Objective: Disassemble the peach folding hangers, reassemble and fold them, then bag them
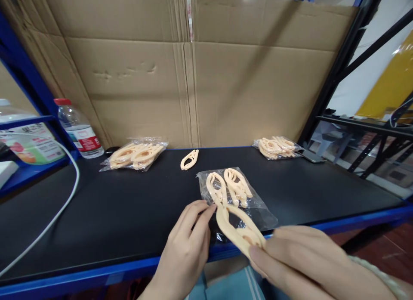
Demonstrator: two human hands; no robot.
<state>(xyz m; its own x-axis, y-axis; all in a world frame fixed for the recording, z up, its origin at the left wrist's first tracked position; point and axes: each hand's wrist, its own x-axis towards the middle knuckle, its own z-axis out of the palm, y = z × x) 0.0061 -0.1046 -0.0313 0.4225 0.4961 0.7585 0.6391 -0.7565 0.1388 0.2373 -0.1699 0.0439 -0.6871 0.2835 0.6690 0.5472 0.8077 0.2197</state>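
At the table's front edge, my right hand (300, 257) grips a cream plastic folding piece (237, 231) by its lower end; the piece slants up to the left. My left hand (190, 239) has its fingers pinched at the edge of a clear plastic bag (258, 211), by the upper end of the held piece. Exactly what those fingertips grip is hard to make out. More cream pieces (238, 186) lie in or on the bag. A single loose cream piece (189, 159) rests farther back on the black table.
A bagged bundle of cream pieces (137, 154) lies back left, another (277, 147) back right beside a phone (312, 156). A red-capped bottle (80, 134) stands at the left, near a white cable (72, 190). Cardboard (251, 85) walls the back.
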